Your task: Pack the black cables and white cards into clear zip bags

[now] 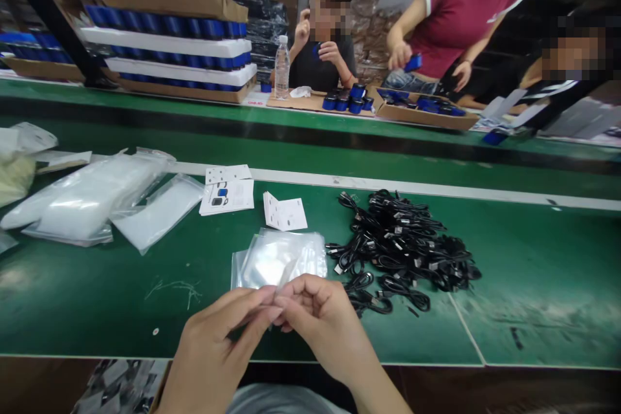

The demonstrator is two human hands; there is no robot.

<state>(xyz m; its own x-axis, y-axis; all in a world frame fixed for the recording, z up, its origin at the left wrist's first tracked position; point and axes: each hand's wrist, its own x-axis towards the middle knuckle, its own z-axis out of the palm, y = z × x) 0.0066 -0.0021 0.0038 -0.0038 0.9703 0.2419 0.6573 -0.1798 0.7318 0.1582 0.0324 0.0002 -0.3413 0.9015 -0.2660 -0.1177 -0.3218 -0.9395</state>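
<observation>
My left hand (220, 343) and my right hand (320, 320) meet at the near edge of the green table (533, 284). Both pinch one small clear plastic bag (286, 275) between fingertips, its top rising above the fingers. Just behind the hands lies a stack of the same clear bags (276, 259). To the right sits a heap of coiled black cables (402, 246). Folded white leaflets (284, 212) and a pile of printed cards (228, 194) lie further back.
Bundles of larger clear bags (92, 197) lie at the left. Beyond a green conveyor strip (310, 155), other people handle blue items over cardboard trays (427, 113). A water bottle (282, 68) and stacked boxes of blue parts (169, 45) stand at the back.
</observation>
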